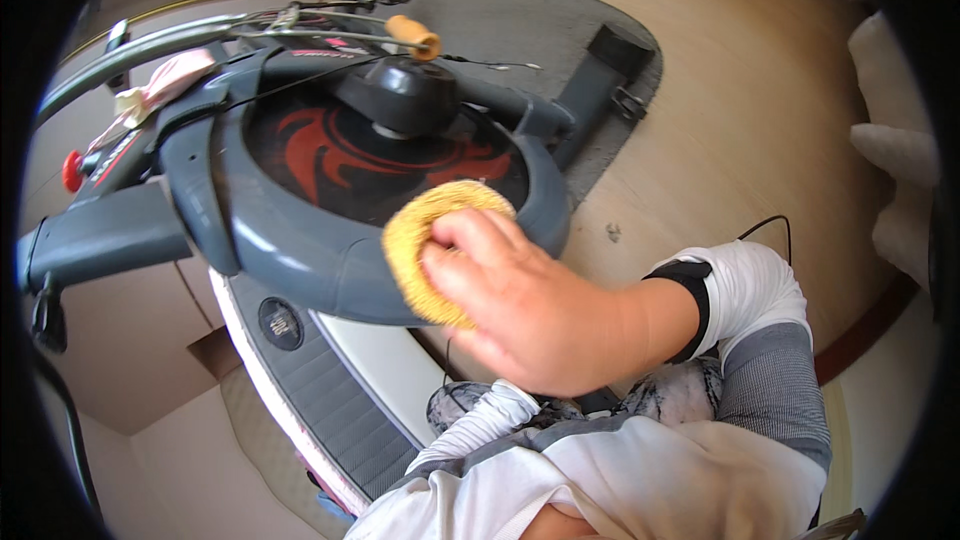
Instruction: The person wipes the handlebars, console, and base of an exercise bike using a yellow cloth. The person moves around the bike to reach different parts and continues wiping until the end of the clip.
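Observation:
A folded yellow cloth [409, 255] is gripped by my right hand [517, 292], over the lower rim of an exercise bike's flywheel housing [300, 240]; whether the cloth touches the housing cannot be told. The housing is grey, with a black disc bearing a red flame pattern [307, 157]. A black pedal crank cover [405, 94] stands out from the disc, above the cloth. My left hand is out of view; only its white sleeve cuff [499, 405] shows at the lower middle, below my right hand.
A grey mat [495, 7] lies under the bike's foot bar [592, 90] on the wooden floor. Beside the bike is a mattress with a grey quilted border [330, 382]. A wooden-handled metal bar [412, 36] crosses above the housing. White fabric [892, 142] hangs at right.

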A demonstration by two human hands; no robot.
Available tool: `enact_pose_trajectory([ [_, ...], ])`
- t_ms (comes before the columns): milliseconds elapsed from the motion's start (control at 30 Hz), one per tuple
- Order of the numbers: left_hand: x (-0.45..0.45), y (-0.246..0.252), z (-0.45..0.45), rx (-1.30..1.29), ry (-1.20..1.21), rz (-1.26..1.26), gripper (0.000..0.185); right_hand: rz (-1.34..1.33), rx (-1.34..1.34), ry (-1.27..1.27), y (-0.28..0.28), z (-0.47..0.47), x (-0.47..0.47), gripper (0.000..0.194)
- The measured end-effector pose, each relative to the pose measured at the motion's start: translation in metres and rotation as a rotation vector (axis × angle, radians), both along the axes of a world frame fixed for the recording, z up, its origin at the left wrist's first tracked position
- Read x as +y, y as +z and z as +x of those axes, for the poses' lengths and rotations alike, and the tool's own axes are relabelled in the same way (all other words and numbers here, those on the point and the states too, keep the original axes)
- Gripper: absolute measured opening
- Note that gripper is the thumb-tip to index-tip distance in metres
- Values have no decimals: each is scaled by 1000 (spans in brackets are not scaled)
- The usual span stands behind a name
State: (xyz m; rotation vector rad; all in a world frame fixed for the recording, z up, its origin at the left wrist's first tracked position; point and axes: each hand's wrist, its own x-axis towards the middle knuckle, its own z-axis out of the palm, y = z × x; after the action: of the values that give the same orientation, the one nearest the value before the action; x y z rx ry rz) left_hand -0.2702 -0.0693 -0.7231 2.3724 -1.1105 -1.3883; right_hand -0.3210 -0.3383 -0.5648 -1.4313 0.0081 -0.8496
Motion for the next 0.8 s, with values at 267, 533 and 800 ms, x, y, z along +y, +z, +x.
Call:
enact_pose_trajectory([
  [267,-10,45,17,-8,145,-92,16,854,-429,456,-8,22,-81,36],
  [533,-17,65,28,-89,138,-209,16,973,-313,527,-106,-7,-67,46],
  [800,-29,79,29,-130,10,-290,16,165,-270,89,-82,-27,-24,30],
])
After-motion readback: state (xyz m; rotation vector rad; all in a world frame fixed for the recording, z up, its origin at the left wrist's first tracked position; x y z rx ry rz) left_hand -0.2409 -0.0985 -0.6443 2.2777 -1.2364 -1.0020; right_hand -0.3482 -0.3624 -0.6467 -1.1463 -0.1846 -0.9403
